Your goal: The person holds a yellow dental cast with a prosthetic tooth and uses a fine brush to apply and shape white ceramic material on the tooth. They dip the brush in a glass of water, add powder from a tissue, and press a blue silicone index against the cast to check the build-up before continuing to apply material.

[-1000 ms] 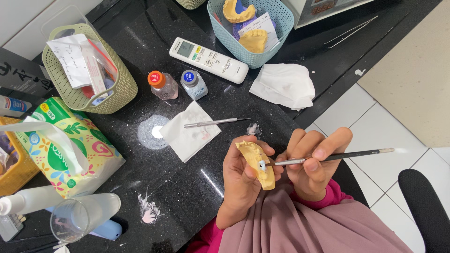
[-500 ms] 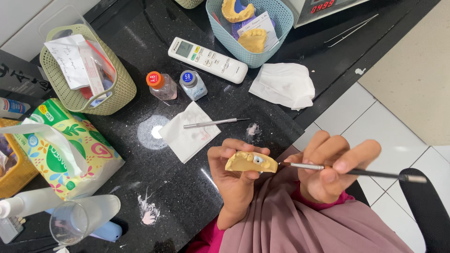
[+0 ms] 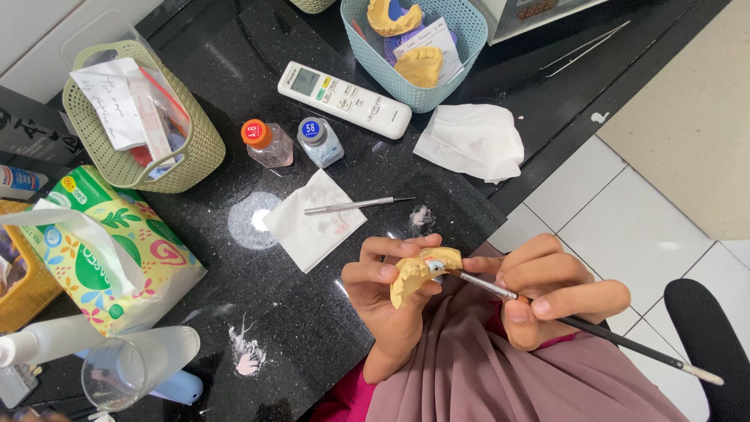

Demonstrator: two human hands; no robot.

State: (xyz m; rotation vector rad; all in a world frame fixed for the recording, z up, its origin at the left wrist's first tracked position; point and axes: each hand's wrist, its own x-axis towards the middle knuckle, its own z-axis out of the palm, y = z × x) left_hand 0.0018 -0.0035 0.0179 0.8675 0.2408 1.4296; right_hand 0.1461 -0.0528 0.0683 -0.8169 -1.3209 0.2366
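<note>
My left hand [image 3: 383, 293] grips a yellow plaster dental cast [image 3: 418, 270] over my lap, at the front edge of the black counter [image 3: 312, 328]. My right hand [image 3: 551, 289] pinches a long thin brush [image 3: 601, 332] like a pen. The brush's metal end touches the cast's right side, by a small bluish tooth. The brush handle runs down to the lower right.
A metal tool [image 3: 355, 205] lies on a white tissue [image 3: 312, 219]. Behind it stand two small bottles [image 3: 293, 142], a white remote [image 3: 344, 99], a blue basket [image 3: 422, 47] holding casts, a green basket [image 3: 141, 117], a crumpled tissue [image 3: 473, 141], a tissue pack [image 3: 101, 250] and a clear cup [image 3: 117, 375].
My left hand has turned the cast and tilted it. My right hand shifted the brush so that its tip meets the cast from the right.
</note>
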